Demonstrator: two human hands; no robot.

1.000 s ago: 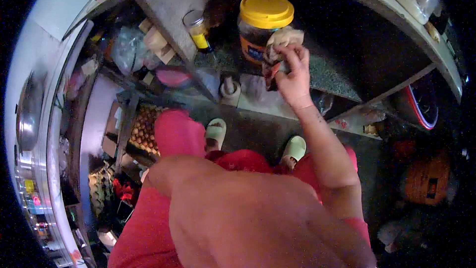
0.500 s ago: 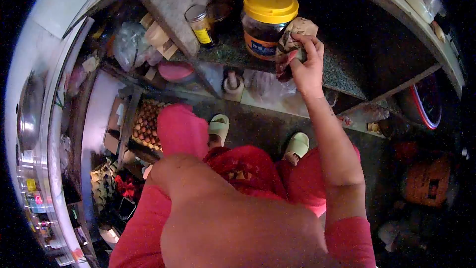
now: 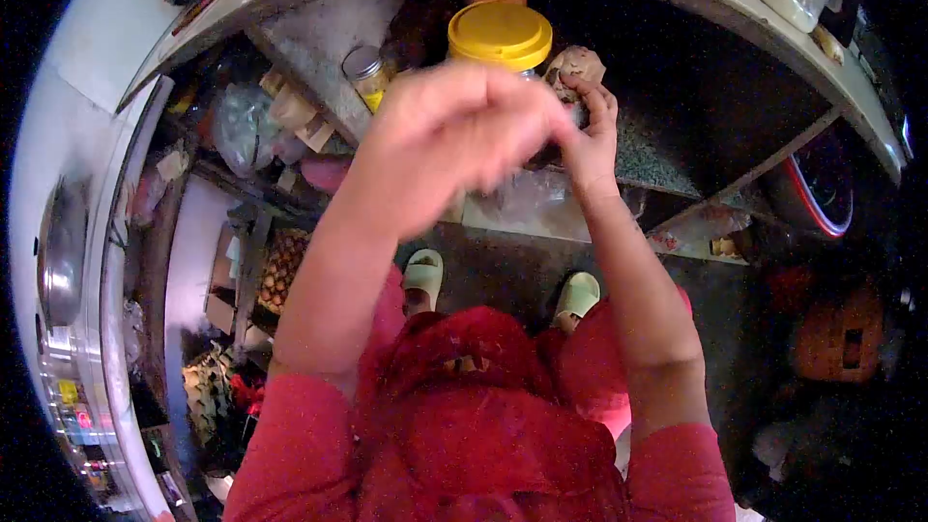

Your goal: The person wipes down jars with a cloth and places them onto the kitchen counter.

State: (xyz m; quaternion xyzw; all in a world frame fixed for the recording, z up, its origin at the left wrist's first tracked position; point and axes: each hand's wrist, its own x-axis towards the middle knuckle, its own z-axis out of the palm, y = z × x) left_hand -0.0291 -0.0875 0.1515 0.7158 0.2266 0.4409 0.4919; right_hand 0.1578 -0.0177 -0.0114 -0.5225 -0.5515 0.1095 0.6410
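My right hand (image 3: 592, 130) has its fingers closed round a crumpled, brownish paper-like bundle (image 3: 577, 68) just right of a jar with a yellow lid (image 3: 500, 34). Blurred by motion, my left hand (image 3: 449, 135) reaches across in front of the jar, its fingertips near my right hand and the bundle. It hides most of the jar and the bundle's lower part. Whether the left fingers touch or hold anything cannot be made out. Left of the jar stands a smaller jar with a metal lid (image 3: 362, 63).
Below the shelf lies a clear plastic bag (image 3: 536, 195). At left are a bagged bundle (image 3: 242, 126), a pink bowl (image 3: 324, 172) and egg trays (image 3: 282, 271). A red-rimmed basin (image 3: 820, 198) is at right, with an orange-brown box (image 3: 839, 338) lower down. A shelf divider (image 3: 749, 169) slants nearby.
My left arm has swung up from low in the view, bringing the left hand in front of the jar. My right hand still grips the bundle, and the view has shifted slightly.
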